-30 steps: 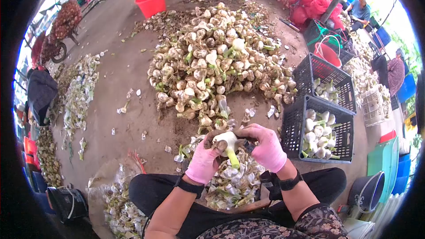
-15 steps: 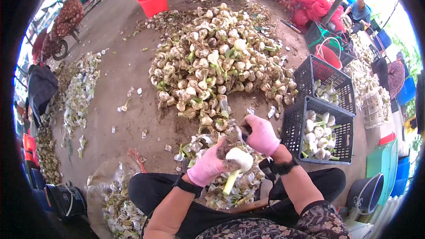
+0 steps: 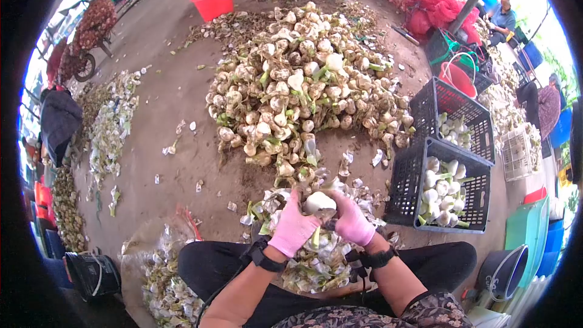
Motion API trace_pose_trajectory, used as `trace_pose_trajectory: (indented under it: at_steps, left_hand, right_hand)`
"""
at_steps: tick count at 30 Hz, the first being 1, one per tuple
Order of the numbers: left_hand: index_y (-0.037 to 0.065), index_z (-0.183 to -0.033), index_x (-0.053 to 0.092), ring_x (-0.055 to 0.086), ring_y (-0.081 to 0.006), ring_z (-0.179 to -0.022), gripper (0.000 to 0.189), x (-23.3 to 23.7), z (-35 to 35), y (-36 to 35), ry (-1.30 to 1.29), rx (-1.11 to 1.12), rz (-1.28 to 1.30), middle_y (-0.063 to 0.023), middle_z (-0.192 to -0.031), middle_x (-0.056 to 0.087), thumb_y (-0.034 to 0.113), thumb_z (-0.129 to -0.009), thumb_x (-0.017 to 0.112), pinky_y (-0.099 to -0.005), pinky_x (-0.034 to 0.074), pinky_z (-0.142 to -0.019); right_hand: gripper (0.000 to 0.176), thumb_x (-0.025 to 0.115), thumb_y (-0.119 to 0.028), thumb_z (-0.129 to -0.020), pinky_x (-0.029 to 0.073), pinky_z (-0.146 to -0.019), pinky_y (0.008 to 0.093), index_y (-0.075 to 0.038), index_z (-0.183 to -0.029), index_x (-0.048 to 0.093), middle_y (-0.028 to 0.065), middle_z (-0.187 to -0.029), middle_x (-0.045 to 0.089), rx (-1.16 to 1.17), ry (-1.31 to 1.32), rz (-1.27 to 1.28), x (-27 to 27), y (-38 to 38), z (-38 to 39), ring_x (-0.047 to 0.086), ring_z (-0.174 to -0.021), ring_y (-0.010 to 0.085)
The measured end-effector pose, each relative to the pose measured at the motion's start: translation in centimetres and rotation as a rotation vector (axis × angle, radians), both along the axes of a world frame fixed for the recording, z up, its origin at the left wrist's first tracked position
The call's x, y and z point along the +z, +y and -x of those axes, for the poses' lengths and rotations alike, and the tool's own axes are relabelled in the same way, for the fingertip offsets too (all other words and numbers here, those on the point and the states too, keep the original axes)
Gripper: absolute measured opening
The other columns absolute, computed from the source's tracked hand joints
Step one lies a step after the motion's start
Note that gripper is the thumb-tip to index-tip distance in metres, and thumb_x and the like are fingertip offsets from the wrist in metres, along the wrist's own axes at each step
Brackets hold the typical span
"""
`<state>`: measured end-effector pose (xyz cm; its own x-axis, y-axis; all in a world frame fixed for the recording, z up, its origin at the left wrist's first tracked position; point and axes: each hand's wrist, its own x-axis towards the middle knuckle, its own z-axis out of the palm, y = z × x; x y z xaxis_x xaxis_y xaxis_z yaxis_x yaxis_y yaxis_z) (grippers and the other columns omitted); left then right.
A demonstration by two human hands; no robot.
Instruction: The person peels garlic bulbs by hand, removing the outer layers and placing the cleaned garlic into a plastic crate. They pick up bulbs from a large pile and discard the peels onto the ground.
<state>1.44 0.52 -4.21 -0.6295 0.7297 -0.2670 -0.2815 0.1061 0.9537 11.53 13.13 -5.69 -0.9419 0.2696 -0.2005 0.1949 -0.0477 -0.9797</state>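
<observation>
A white garlic bulb [image 3: 319, 202] sits between my two pink-gloved hands, its green stem pointing down toward my lap. My left hand [image 3: 294, 228] grips it from the left with the thumb up along its side. From the right, my right hand [image 3: 354, 221] closes on it, fingers curled; whether a small tool is also in that palm is hidden. Under both hands lies a heap of peeled skins and stem trimmings [image 3: 319, 264]. Just beyond is a large pile of unpeeled garlic [image 3: 303, 94] with dirty outer skins.
At right, a black crate [image 3: 404, 197] holds cleaned garlic, with another black crate [image 3: 480, 133] behind it. A red bucket [image 3: 212, 3] stands at the far left of the pile. Dark buckets [image 3: 91, 276] flank my legs. Another person [image 3: 503, 19] sits at the far right.
My right hand has come down and in to the bulb from above right. The bulb has turned, its stem now pointing straighter down, and my left hand has shifted slightly.
</observation>
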Motion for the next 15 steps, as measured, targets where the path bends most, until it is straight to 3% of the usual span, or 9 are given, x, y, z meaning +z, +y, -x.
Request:
trace_pose_trajectory:
  at_steps: [4,6,7,8,9,11,12,14,15]
  left_hand:
    - [0.0,-0.136,0.031,0.054,-0.0169,-0.11,0.065,-1.1,-0.3,0.2,-0.036,-0.044,-0.102,-0.01,-0.126,0.051,-0.008,-0.08,0.063,-0.0292,0.049,-0.09]
    - [-0.002,-0.137,0.031,0.053,-0.017,-0.111,0.067,0.5,-0.2,0.1,-0.156,-0.019,-0.08,-0.0104,-0.126,0.05,-0.011,-0.078,0.061,-0.0285,0.048,-0.091]
    - [-0.004,-0.138,0.031,0.052,-0.0171,-0.112,0.07,1.2,-0.1,-0.1,-0.268,0.01,-0.059,-0.0108,-0.126,0.05,-0.014,-0.075,0.058,-0.0278,0.047,-0.093]
    - [-0.004,-0.138,0.031,0.052,-0.0171,-0.112,0.07,1.3,0.0,-0.2,-0.272,0.015,-0.059,-0.0108,-0.126,0.05,-0.014,-0.075,0.058,-0.0278,0.047,-0.093]
    - [-0.002,-0.138,0.031,0.053,-0.0162,-0.111,0.066,1.2,-0.1,-0.4,-0.239,-0.004,-0.08,-0.0107,-0.126,0.051,-0.013,-0.078,0.057,-0.0277,0.048,-0.092]
    - [-0.002,-0.136,0.035,0.056,-0.0139,-0.108,0.059,1.5,-0.7,-0.9,-0.271,0.006,-0.126,-0.0098,-0.122,0.055,-0.01,-0.082,0.057,-0.0256,0.047,-0.092]
    - [-0.003,-0.134,0.038,0.056,-0.0151,-0.108,0.056,3.3,-0.3,-0.6,-0.146,-0.073,-0.019,-0.0104,-0.121,0.056,-0.006,-0.082,0.059,-0.0268,0.047,-0.092]
    - [-0.003,-0.132,0.04,0.056,-0.0157,-0.108,0.055,3.7,-0.5,-1.3,-0.276,-0.099,-0.043,-0.0106,-0.119,0.057,-0.002,-0.081,0.062,-0.0283,0.047,-0.092]
    - [-0.004,-0.132,0.04,0.055,-0.0158,-0.109,0.056,3.4,-0.7,-1.4,-0.278,-0.12,0.038,-0.0103,-0.118,0.057,-0.007,-0.079,0.058,-0.029,0.046,-0.093]
  right_hand:
    - [0.061,0.063,0.006,-0.073,0.042,-0.097,0.0294,0.002,-0.13,0.043,0.011,-0.12,0.057,-0.096,0.004,-0.01,1.1,2.0,-0.2,0.054,-0.111,0.0175]
    - [0.054,0.062,-0.001,-0.078,0.043,-0.094,0.0269,0.002,-0.129,0.044,0.0105,-0.119,0.057,-0.255,-0.063,0.279,-0.9,4.1,-1.3,0.055,-0.108,0.0161]
    - [0.047,0.059,-0.009,-0.082,0.044,-0.093,0.0285,0.001,-0.127,0.047,0.0111,-0.118,0.057,-0.328,-0.001,-0.463,-3.5,5.0,-3.0,0.055,-0.107,0.0178]
    - [0.036,0.048,-0.018,-0.09,0.048,-0.089,0.036,0.001,-0.12,0.052,0.0127,-0.114,0.059,-0.6,0.208,0.219,-3.6,6.3,-3.0,0.058,-0.105,0.0257]
    - [0.036,0.048,-0.018,-0.09,0.048,-0.089,0.036,0.001,-0.12,0.052,0.0127,-0.114,0.059,-0.596,0.204,0.22,-3.6,8.1,-3.6,0.058,-0.105,0.0257]
    - [0.036,0.045,-0.007,-0.089,0.042,-0.1,0.043,0.003,-0.123,0.049,0.0188,-0.127,0.053,-0.427,-0.42,-1.59,-4.2,13.2,-6.0,0.053,-0.115,0.0334]
    - [0.036,0.049,-0.013,-0.096,0.045,-0.096,0.0307,0.005,-0.127,0.047,0.0193,-0.124,0.056,-0.729,-0.073,-0.865,-7.0,17.6,-8.1,0.053,-0.114,0.0214]
    - [0.032,0.05,-0.012,-0.096,0.048,-0.09,0.0287,0.008,-0.12,0.052,0.0188,-0.122,0.058,-0.863,-0.483,-1.204,-1.6,19.8,-6.2,0.058,-0.104,0.0225]
    - [0.034,0.048,-0.014,-0.097,0.044,-0.095,0.0283,0.009,-0.122,0.051,0.0209,-0.124,0.056,-0.912,-0.442,-1.078,0.2,21.6,-6.2,0.055,-0.109,0.0212]
